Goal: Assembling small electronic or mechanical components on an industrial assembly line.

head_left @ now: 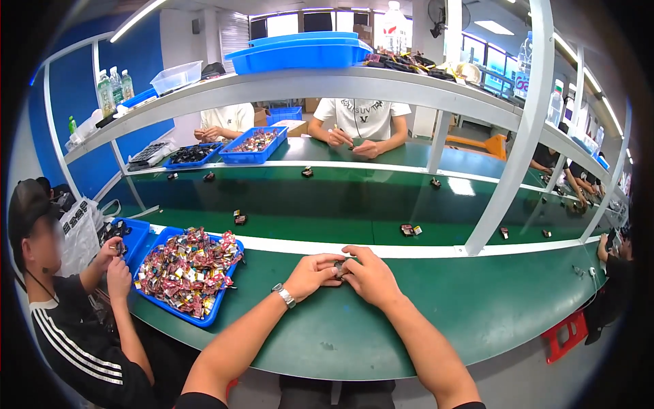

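Observation:
My left hand (310, 278), with a metal watch on its wrist, and my right hand (372, 276) meet above the green worktop (327, 334). Between their closed fingertips is a small dark piece (338, 270). Fingers cover most of it, so its kind cannot be made out. To the left of my hands, a blue tray (216, 315) is heaped with small red, white and yellow packets (187, 273). The tray stands apart from both hands.
Beyond a white rail, a green conveyor belt (327, 204) carries scattered small dark pieces (410, 230). A slanted white post (507, 136) rises at the right, holding a loaded shelf (306, 85). A co-worker (75, 320) sits close on my left; others work across the belt.

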`<state>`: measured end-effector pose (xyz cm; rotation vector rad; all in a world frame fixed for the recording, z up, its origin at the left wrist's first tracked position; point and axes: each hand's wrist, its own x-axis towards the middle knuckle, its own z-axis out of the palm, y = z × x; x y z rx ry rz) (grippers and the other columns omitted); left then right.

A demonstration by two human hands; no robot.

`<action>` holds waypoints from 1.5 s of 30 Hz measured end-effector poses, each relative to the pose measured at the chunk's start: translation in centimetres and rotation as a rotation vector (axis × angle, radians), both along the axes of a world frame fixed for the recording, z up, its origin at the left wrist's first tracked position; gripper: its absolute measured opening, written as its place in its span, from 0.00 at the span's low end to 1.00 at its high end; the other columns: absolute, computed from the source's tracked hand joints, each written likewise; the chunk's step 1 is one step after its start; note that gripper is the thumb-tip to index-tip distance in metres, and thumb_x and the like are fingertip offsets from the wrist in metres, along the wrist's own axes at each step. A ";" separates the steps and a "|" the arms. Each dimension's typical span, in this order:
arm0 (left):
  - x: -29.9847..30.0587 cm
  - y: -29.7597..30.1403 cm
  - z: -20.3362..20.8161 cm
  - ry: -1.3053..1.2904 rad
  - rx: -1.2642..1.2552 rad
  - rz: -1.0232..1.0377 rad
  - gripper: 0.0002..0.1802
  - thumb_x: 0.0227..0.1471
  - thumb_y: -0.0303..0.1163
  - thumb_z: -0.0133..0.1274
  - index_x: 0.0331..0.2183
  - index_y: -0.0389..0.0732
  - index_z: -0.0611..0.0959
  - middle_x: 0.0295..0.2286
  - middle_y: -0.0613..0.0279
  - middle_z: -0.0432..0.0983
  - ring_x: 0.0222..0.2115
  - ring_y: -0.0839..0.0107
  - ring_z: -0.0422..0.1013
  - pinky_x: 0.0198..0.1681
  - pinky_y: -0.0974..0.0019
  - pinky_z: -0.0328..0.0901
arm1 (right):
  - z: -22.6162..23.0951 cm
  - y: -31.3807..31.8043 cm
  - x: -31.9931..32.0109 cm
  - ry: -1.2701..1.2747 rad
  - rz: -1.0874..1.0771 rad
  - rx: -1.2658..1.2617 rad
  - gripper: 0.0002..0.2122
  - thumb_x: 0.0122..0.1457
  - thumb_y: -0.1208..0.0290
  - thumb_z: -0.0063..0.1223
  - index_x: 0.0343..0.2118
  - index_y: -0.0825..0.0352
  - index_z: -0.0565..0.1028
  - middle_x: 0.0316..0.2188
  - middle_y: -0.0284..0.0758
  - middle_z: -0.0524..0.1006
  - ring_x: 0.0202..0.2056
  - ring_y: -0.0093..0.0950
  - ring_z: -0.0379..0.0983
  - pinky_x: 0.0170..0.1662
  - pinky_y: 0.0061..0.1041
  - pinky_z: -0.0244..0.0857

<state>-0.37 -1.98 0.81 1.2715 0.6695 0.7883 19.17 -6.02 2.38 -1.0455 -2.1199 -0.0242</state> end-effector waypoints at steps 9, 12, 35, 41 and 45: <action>0.4 -0.2 0.1 0.074 0.019 0.009 0.20 0.59 0.20 0.44 0.53 0.32 0.71 0.44 0.53 0.75 0.43 0.68 0.74 0.47 0.65 0.73 | -0.2 0.3 0.8 -0.035 0.034 -0.104 0.06 0.48 0.75 0.61 0.31 0.62 0.77 0.48 0.34 0.71 0.50 0.36 0.67 0.48 0.35 0.67; 0.2 -0.1 0.1 0.073 0.017 0.015 0.20 0.58 0.20 0.45 0.53 0.32 0.71 0.44 0.54 0.75 0.43 0.68 0.74 0.47 0.66 0.73 | -0.4 0.3 0.8 -0.017 0.046 -0.137 0.05 0.49 0.74 0.60 0.31 0.62 0.78 0.48 0.34 0.72 0.50 0.36 0.67 0.49 0.34 0.67; 0.0 -0.2 0.0 0.046 0.015 -0.059 0.20 0.57 0.20 0.47 0.52 0.32 0.71 0.44 0.54 0.75 0.44 0.67 0.73 0.48 0.64 0.73 | -1.4 0.3 0.7 0.285 0.130 -0.365 0.04 0.51 0.72 0.59 0.30 0.64 0.79 0.46 0.36 0.73 0.50 0.36 0.68 0.53 0.33 0.63; 0.0 0.0 -0.2 0.005 0.004 -0.063 0.19 0.57 0.20 0.46 0.51 0.32 0.71 0.44 0.54 0.74 0.44 0.66 0.73 0.49 0.63 0.72 | -1.7 0.1 0.2 0.290 0.033 -0.292 0.05 0.51 0.72 0.60 0.31 0.62 0.81 0.43 0.35 0.75 0.48 0.35 0.69 0.52 0.33 0.64; -0.1 0.0 -0.1 0.000 -0.003 -0.055 0.18 0.58 0.19 0.44 0.51 0.32 0.71 0.44 0.54 0.74 0.45 0.66 0.73 0.49 0.63 0.72 | -1.7 0.2 0.0 0.298 0.040 -0.255 0.05 0.51 0.72 0.60 0.32 0.62 0.81 0.43 0.34 0.75 0.48 0.35 0.69 0.52 0.33 0.64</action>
